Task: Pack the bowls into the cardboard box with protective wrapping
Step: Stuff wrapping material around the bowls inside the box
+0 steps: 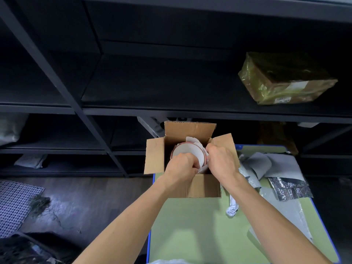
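**Current step: seating the bowls in the box.**

1. Location. The cardboard box (202, 187) stands at the far left corner of the table (190, 225), with all four flaps open. The bowls (187, 151), white with a red rim band, sit nested inside the box with the opening upward. White paper (190, 139) shows behind them and along their right side, between bowl and box wall.

2. Grip state. The left hand (181, 165) reaches into the box, its fingers curled over the near rim of the bowls. The right hand (222, 159) is at the right side of the bowls with fingers closed. It appears to pinch the white paper rather than the rim, but the knuckles hide the contact.

3. Spare material. A grey foam sheet (282, 164) and silver bubble foil (289, 187) lie near the far right edge of the table, just beside the box. A crumpled white scrap (232, 208) lies just off the near right corner of the box.

**Next move (judgement).** Packing is partly done: the bowls are in, but their top is uncovered. The next move calls for tucking paper into the side gaps, then covering the top before the flaps close. Keep the bowls steady and avoid pressing rim against rim.
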The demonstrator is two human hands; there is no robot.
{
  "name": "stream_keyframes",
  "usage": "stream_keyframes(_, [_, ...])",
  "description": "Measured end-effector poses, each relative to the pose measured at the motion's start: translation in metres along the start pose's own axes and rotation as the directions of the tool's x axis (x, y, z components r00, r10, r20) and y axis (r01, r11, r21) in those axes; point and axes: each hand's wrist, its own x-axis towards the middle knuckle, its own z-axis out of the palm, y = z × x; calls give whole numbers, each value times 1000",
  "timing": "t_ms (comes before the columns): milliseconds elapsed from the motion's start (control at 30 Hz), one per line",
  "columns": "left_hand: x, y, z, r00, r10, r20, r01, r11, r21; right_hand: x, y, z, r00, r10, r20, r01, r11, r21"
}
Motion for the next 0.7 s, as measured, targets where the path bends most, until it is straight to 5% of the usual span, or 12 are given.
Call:
stream_keyframes(400, [-8, 4, 1, 998, 50, -48, -43, 991, 128, -10, -3, 2, 998, -60, 4, 60, 991, 120])
stream_keyframes(700, [-27, 1, 2, 988, 100, -114, -84, 987, 139, -24, 15, -3, 990, 15, -137, 25, 959, 284])
